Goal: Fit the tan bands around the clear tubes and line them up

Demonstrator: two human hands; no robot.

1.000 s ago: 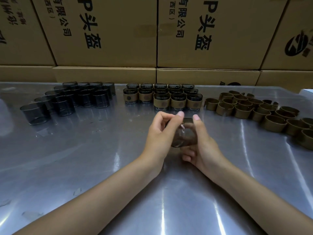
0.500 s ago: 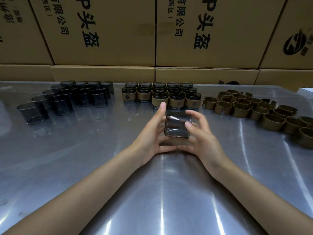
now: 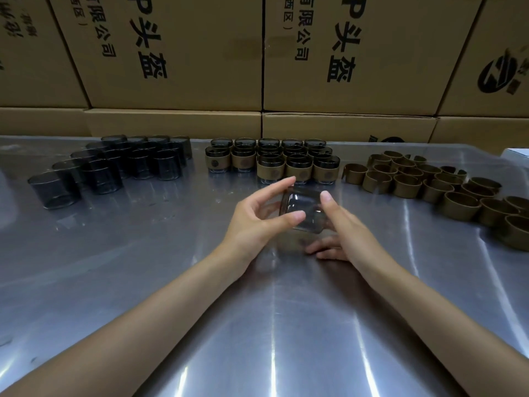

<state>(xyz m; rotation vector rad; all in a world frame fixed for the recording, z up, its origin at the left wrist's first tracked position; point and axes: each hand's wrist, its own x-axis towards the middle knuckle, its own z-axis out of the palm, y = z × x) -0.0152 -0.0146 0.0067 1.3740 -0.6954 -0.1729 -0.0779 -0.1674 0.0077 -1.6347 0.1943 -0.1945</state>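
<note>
Clear tube (image 3: pixel 303 209) sits between my hands above the worktop (image 3: pixel 171 282); left hand (image 3: pixel 257 222) pinches it, right hand (image 3: pixel 340 227) grips the tan band (image 3: pixel 294 240). I should slide the band evenly, keeping it square.

You face a glossy, reflective steel-look tabletop (image 3: pixel 143 267), smoky clear glossy tubes (image 3: pixel 103 176), matt tan paper-like bands (image 3: pixel 461 206), matt brown cardboard boxes (image 3: pixel 200 53).
</note>
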